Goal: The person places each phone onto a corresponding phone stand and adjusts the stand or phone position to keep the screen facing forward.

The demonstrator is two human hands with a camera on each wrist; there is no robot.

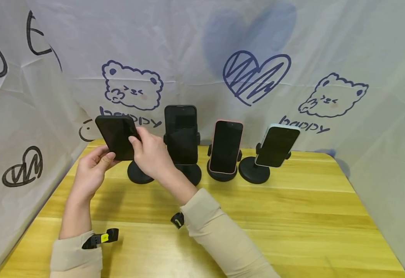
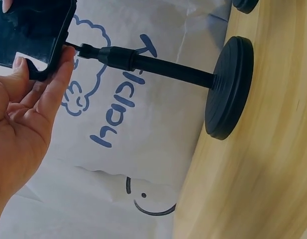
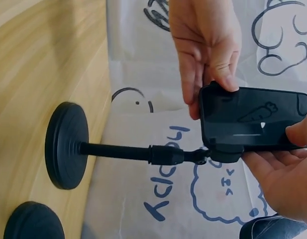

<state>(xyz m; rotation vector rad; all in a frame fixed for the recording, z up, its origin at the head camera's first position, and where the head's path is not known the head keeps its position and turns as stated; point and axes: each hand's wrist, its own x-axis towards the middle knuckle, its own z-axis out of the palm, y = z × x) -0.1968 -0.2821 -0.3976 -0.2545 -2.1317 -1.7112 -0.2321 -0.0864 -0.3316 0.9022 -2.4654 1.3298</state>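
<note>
At the left, a black smartphone (image 1: 117, 137) leans at a tilt, screen facing me. My left hand (image 1: 91, 170) pinches its lower left corner, thumb on the front and fingers behind. On the phone's right edge, my right hand (image 1: 154, 154) grips with the thumb over the screen side and fingers at the back. Behind the phone is a black phone stand (image 2: 168, 69) with a round base (image 1: 138, 174). In the right wrist view, its holder (image 3: 225, 153) meets the phone's long edge; how firmly it clamps there cannot be told.
To the right stand three more stands with phones: a black phone (image 1: 181, 135), a pink-edged phone (image 1: 227, 146) and a light-blue-edged phone (image 1: 278, 146) tilted sideways. All stand on a wooden table (image 1: 293, 224). A white cloth (image 1: 188, 46) with drawings hangs behind.
</note>
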